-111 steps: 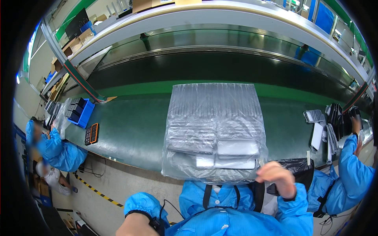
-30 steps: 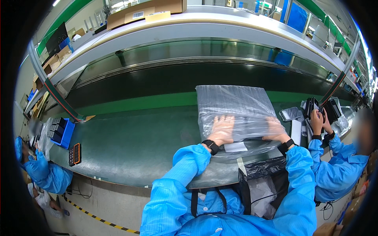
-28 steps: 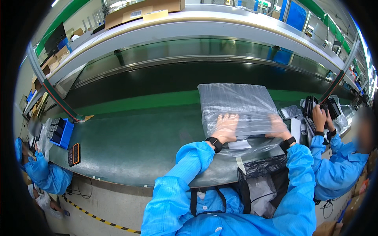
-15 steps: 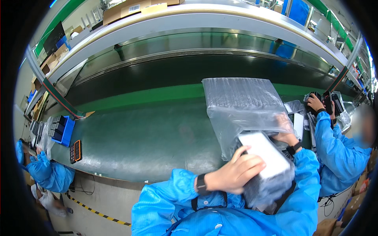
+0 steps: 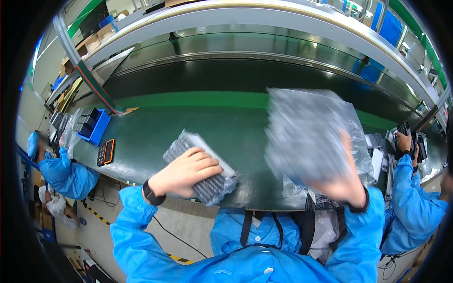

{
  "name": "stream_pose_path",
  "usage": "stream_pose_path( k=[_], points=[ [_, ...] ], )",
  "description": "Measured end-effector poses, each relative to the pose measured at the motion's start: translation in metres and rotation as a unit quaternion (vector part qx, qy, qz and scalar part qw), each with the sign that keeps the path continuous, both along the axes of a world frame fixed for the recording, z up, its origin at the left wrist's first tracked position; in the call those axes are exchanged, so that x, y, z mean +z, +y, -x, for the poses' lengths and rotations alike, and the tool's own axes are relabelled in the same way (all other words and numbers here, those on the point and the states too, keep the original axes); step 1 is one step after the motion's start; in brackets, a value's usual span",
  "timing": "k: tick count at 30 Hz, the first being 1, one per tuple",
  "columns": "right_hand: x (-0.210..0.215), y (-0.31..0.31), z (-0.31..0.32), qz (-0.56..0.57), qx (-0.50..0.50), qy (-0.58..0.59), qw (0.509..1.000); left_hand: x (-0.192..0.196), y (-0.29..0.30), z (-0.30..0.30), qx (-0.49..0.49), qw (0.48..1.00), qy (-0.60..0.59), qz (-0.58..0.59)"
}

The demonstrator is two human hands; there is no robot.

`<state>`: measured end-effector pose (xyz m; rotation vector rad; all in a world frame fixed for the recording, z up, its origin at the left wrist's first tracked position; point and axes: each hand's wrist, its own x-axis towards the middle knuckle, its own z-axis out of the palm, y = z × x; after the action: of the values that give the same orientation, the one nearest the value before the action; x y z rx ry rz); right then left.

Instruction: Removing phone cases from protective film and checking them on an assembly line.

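Note:
Near the table's front edge, my left hand [image 5: 188, 172] has its fingers wrapped over a bundle of flat grey pieces [image 5: 214, 189] in clear plastic. To the right, my right hand [image 5: 342, 181] grips the near right side of a larger grey plastic-wrapped bundle [image 5: 302, 134], smeared by motion. What kind of pieces either bundle contains cannot be made out. Behind the larger bundle, and partly covered by it, spreads a clear plastic bag [image 5: 357, 125] on the green table [image 5: 155, 122].
At left, a blue bin [image 5: 101, 126] with dark flat pieces stands beside a black calculator with an orange rim [image 5: 106, 152]. A person [image 5: 66, 172] works at far left; another [image 5: 415, 207] handles dark pieces at right. A long shelf [image 5: 264, 12] crosses behind the table.
My left hand has moved left with its bundle, away from the right hand. My right hand, earlier at the plastic bag, now grips the larger bundle, which is moving. The head view has shifted.

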<state>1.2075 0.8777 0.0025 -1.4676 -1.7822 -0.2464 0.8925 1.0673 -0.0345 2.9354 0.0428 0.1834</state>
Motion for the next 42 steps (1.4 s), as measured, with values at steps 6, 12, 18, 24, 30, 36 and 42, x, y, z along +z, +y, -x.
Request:
stream_pose_path(
  k=[6,12,18,24,30,36,42],
  points=[
    [-0.073,0.185,0.094,0.336,-0.112,0.014,0.935,-0.044,0.031,0.001,0.037,0.988,0.055,-0.138],
    [-0.13,0.177,0.102,0.335,-0.078,0.04,0.938,-0.106,0.025,0.031,0.4,0.9,-0.168,-0.035],
    [-0.148,0.146,0.095,0.305,-0.04,0.063,0.95,-0.144,-0.022,0.036,0.404,0.744,-0.312,0.431],
    [-0.174,0.176,0.091,0.27,-0.029,0.206,0.94,-0.144,0.006,0.013,0.413,0.781,-0.327,0.336],
    [-0.191,0.215,0.086,0.266,-0.002,0.374,0.888,-0.125,0.106,0.008,0.42,0.851,-0.281,0.143],
    [-0.193,0.221,0.082,0.283,-0.018,0.473,0.834,-0.102,0.12,-0.022,0.562,0.804,-0.156,0.12],
    [-0.203,0.222,0.081,0.272,0.0,0.523,0.808,-0.099,0.11,-0.052,0.594,0.802,0.053,-0.016]
  ],
)
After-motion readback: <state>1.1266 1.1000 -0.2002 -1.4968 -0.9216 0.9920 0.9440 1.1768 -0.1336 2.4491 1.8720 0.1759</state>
